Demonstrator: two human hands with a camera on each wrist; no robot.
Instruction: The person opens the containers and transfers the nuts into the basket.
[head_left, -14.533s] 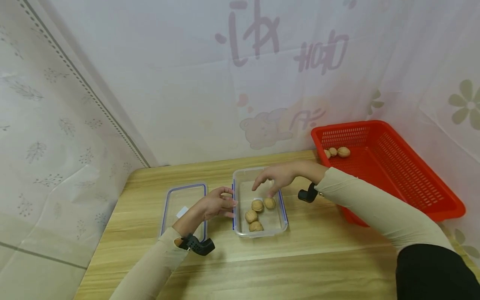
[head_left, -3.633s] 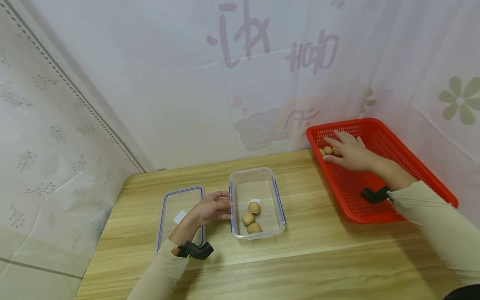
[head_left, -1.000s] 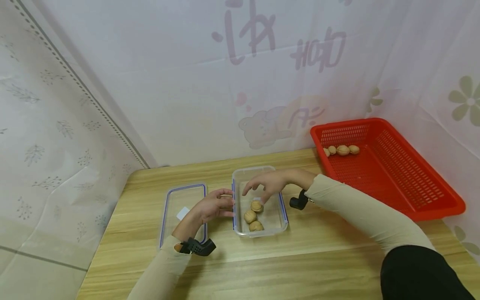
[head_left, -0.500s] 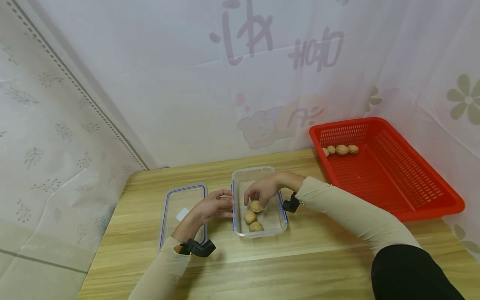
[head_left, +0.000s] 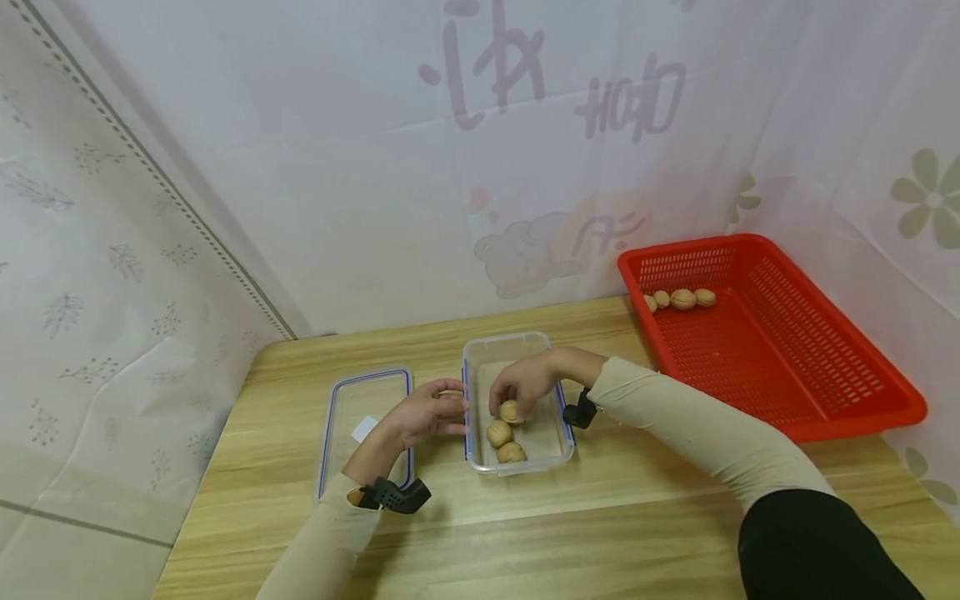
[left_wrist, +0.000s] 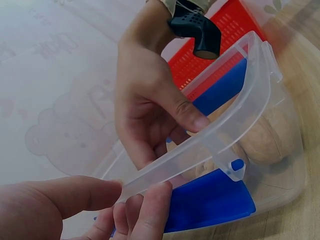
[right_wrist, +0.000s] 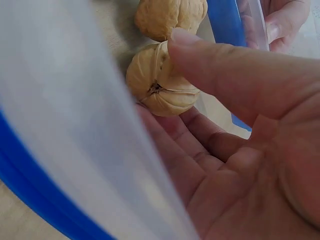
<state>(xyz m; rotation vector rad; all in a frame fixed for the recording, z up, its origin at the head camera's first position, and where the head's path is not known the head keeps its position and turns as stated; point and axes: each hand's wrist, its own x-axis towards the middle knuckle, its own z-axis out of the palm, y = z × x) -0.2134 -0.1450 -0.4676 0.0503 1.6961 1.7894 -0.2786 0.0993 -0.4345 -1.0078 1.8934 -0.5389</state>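
Note:
Inside the clear plastic box [head_left: 551, 450], my right hand [head_left: 527, 382] pinches a walnut [right_wrist: 160, 82] between its thumb and fingers. Two other walnuts lie just nearer in the box, one walnut [head_left: 499, 433] beside the gripped one and another walnut [head_left: 512, 452] by the near wall. My left hand [head_left: 426, 410] holds the box's left side. In the left wrist view its thumb and fingers meet at the rim, over a blue latch [left_wrist: 210, 202]. Fingers of the right hand partly cover the gripped walnut in the head view.
A red perforated basket [head_left: 765, 350] stands at the right with several walnuts [head_left: 682, 299] along its far left side. The blue-edged lid [head_left: 360, 392] lies flat left of the box, under the left forearm. A printed curtain [head_left: 375, 167] hangs behind the wooden table [head_left: 570, 533].
The box held another walnut at first, and the basket shows one more now. My right hand has come from basket to box, lowered, and gripped a walnut. The left hand has stayed.

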